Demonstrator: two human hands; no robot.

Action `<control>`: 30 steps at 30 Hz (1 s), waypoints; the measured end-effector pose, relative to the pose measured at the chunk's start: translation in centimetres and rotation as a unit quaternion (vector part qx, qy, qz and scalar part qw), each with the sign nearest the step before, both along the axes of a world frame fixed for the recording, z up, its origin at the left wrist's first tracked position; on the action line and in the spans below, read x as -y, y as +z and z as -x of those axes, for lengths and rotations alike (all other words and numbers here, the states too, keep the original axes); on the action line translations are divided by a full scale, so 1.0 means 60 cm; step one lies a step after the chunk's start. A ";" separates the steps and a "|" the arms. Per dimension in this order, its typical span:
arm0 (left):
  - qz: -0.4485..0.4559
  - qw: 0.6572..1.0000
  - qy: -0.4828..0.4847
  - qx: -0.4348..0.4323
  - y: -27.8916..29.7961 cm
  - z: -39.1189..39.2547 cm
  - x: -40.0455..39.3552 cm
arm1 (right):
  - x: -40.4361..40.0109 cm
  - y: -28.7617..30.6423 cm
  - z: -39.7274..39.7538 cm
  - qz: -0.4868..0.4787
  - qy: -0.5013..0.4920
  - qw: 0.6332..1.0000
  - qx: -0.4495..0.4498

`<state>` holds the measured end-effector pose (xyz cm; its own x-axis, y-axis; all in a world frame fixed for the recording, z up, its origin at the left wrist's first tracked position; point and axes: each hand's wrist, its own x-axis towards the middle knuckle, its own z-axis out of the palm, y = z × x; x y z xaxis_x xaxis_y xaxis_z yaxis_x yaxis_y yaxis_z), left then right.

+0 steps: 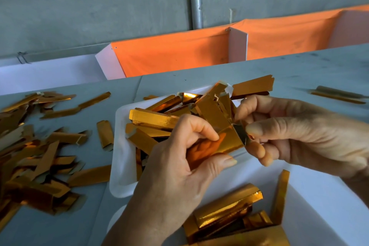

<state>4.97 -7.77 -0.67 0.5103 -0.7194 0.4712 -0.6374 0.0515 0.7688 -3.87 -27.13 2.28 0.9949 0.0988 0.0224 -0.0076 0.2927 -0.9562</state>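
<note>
**Gold carton held between both hands over the tray: failure risks and position**

I judge the step in hand to be the closing of an end flap [240, 133] on the gold carton [227, 136].

Risks as I read them:
- The foil face is glossy, so the carton may slip or turn in the left-hand pinch if the right hand pushes too hard.
- A flap pressed off its crease could buckle or tear at the corner.
- A flap that misses its slot could spring the sleeve open.
- A dropped piece would fall among the others in the white tray [121, 146] and be hard to pick out.

Position: the carton is clear of the table [60, 225] and lies tilted above the tray's near right part.
- The left hand [173, 168] grips its lower body, with the thumb on the near side and the curled forefinger on top.
- The right hand [295, 136] pinches the flap at the carton's right end between the thumb and bent fingers.

Loose blanks [40, 156] lie well apart to the left. Finished cartons [227, 209] sit in the near bin [319, 195], below the hands.
</note>
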 end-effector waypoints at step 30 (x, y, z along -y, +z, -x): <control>-0.004 0.998 0.019 0.054 0.004 -0.001 -0.001 | -0.024 -0.001 -0.006 0.113 -0.119 0.986 0.009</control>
